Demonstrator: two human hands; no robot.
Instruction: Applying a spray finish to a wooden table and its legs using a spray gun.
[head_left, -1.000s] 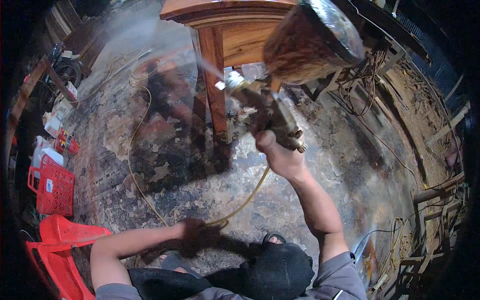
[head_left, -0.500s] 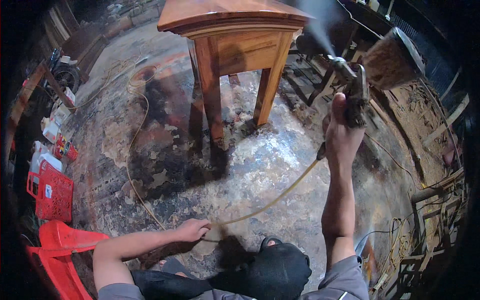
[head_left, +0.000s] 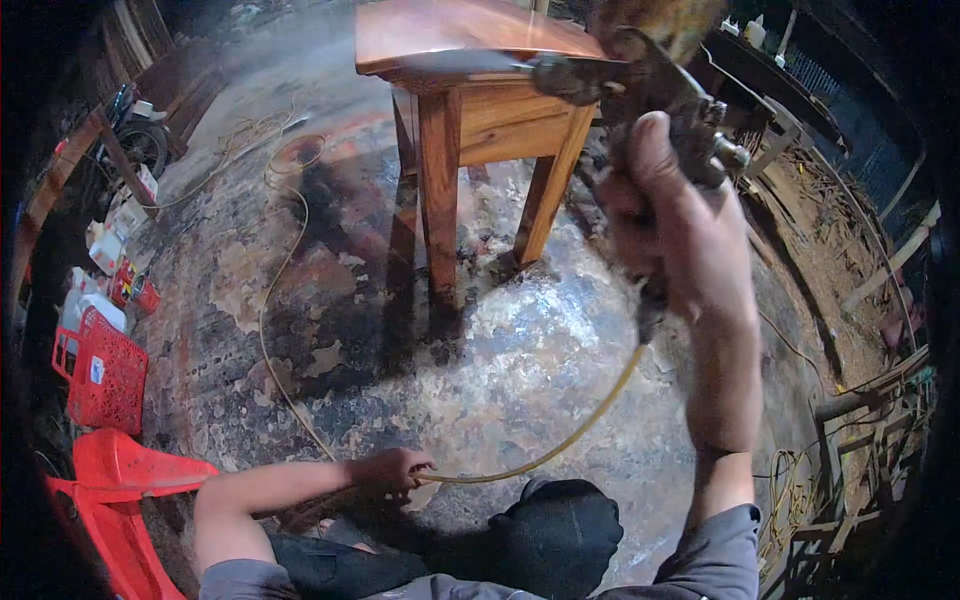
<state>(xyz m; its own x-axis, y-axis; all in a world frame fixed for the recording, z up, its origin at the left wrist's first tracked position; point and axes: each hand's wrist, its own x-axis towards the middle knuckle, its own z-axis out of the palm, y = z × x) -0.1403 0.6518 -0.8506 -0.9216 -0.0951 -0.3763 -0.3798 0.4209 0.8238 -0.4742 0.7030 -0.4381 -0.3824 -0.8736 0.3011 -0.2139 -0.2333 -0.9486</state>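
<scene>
My right hand [head_left: 690, 230] is wrapped round the grip of a spray gun [head_left: 650, 90], raised close in front of me. From its nozzle a pale mist streams left along the front edge of a varnished wooden table [head_left: 520, 125] with a reddish-brown glossy top. A cup on the gun's upper side is partly cut off by the frame. The yellow air hose [head_left: 580, 430] hangs from the gun's base and curves down to my left hand [head_left: 395, 472], whose fingers are closed on it near my knees. Beyond that hand the hose runs on across the floor.
A red plastic stool [head_left: 140, 470] stands beside my left arm. Behind it are a red basket [head_left: 108, 370], white jugs and a small red bucket [head_left: 146, 295]. A motorbike [head_left: 138, 145] is at far left. Wood scraps and coiled hose [head_left: 790, 500] lie at right.
My right hand has brought the spray gun nearer and turned it, so the mist now points left across the table instead of up and away. My left hand still grips the hose, slightly lower.
</scene>
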